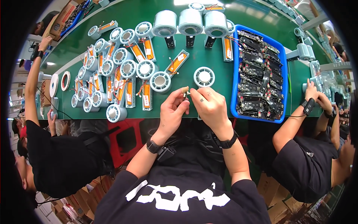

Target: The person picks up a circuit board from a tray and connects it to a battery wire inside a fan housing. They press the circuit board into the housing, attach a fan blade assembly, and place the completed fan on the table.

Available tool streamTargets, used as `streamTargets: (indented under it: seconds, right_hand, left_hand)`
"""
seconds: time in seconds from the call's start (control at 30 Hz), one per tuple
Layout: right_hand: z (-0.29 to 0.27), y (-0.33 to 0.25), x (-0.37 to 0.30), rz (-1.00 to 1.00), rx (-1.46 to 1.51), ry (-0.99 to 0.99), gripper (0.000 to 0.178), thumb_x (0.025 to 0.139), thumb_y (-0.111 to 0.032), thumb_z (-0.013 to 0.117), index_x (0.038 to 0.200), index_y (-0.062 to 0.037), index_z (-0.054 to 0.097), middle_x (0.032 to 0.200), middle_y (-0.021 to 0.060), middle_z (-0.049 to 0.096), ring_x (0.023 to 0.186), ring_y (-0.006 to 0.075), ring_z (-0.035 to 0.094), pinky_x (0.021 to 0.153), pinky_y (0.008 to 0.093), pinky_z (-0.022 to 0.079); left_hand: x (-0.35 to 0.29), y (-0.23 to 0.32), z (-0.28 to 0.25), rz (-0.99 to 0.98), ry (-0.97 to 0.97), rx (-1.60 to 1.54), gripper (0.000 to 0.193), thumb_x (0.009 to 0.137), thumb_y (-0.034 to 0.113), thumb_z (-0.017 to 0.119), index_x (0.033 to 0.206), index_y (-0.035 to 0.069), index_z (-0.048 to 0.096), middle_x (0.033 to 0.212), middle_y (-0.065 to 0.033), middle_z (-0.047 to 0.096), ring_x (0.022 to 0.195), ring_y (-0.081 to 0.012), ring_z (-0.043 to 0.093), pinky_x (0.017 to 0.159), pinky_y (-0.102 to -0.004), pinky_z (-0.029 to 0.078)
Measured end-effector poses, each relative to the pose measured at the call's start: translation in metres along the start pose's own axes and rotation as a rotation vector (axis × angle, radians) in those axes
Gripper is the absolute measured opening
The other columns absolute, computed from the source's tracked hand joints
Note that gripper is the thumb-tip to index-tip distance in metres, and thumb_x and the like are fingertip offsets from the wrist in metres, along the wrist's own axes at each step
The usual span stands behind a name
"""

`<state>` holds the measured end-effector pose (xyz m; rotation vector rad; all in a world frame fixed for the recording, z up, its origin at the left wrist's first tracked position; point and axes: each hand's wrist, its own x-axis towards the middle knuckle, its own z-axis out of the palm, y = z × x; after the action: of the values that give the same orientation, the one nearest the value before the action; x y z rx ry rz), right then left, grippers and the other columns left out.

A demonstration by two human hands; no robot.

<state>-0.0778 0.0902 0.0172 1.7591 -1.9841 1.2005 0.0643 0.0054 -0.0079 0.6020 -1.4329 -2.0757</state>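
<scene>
Near the table's front edge my left hand (172, 112) and my right hand (212, 106) meet, fingertips pinched close together. Between them is a tiny dark and pale piece (185, 96), too small to name. A tan covering wraps the tip of my left index finger. Just beyond my hands a round pale-blue fan head (204, 77) lies with its slotted face up. To its left lies another fan (160, 81), with an open handle (177, 62) showing an orange part and thin wires.
Many similar fans (128, 68) with open handles crowd the table's left side. Three larger fan heads (190, 23) stand at the back. A blue tray (235, 74) of dark circuit boards sits right. White tape rolls (54, 85) lie far left. Co-workers' arms reach in on both sides.
</scene>
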Motion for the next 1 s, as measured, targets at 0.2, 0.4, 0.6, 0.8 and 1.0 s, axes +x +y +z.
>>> streamTargets:
  seconds: [0.2,0.4,0.6,0.8,1.0]
  right_hand:
    - [0.0,0.0,0.002,0.072,0.032,-0.027,0.01,0.076,-0.002,0.072,0.084,-0.0037,0.067,0.075,0.0047,0.06,0.065,0.0217,0.064,0.055,0.0329,0.051]
    - [-0.001,-0.001,0.005,0.164,0.048,-0.059,0.012,0.075,-0.001,0.074,0.073,-0.006,0.063,0.071,0.0052,0.059,0.062,0.0241,0.062,0.054,0.0348,0.049]
    - [-0.007,-0.003,0.009,0.117,-0.052,-0.149,0.012,0.075,-0.002,0.073,0.072,-0.0063,0.062,0.069,0.0051,0.056,0.061,0.0238,0.061,0.055,0.036,0.048]
    - [-0.012,-0.001,0.011,0.111,-0.082,-0.23,0.01,0.076,-0.001,0.071,0.075,-0.0059,0.062,0.071,0.006,0.057,0.062,0.0246,0.061,0.055,0.0371,0.048]
    - [-0.017,0.005,0.012,0.091,-0.049,-0.273,0.01,0.078,-0.003,0.072,0.079,-0.0051,0.063,0.072,0.0068,0.057,0.064,0.0255,0.063,0.057,0.0377,0.05]
  left_hand:
    - [0.001,0.004,0.004,-0.019,0.018,0.046,0.037,0.099,0.004,0.059,0.136,0.0,0.055,0.099,-0.0038,0.057,0.072,-0.0095,0.058,0.058,-0.023,0.048]
    - [0.004,0.02,0.009,-0.146,0.011,0.066,0.036,0.098,0.002,0.059,0.134,0.0,0.057,0.093,-0.0022,0.057,0.061,-0.0068,0.055,0.048,-0.0208,0.043]
    - [0.008,0.022,0.008,-0.196,-0.015,0.104,0.033,0.098,0.003,0.061,0.132,0.003,0.06,0.09,-0.0013,0.058,0.058,-0.0043,0.054,0.046,-0.0198,0.041]
    - [0.01,0.022,0.005,-0.201,-0.057,0.156,0.032,0.099,0.005,0.06,0.131,0.005,0.061,0.089,-0.0013,0.058,0.057,-0.0042,0.053,0.045,-0.0197,0.04]
    - [0.016,0.026,0.002,-0.245,-0.118,0.162,0.029,0.099,0.006,0.059,0.129,0.004,0.061,0.087,-0.0007,0.058,0.058,-0.0044,0.054,0.046,-0.0197,0.04]
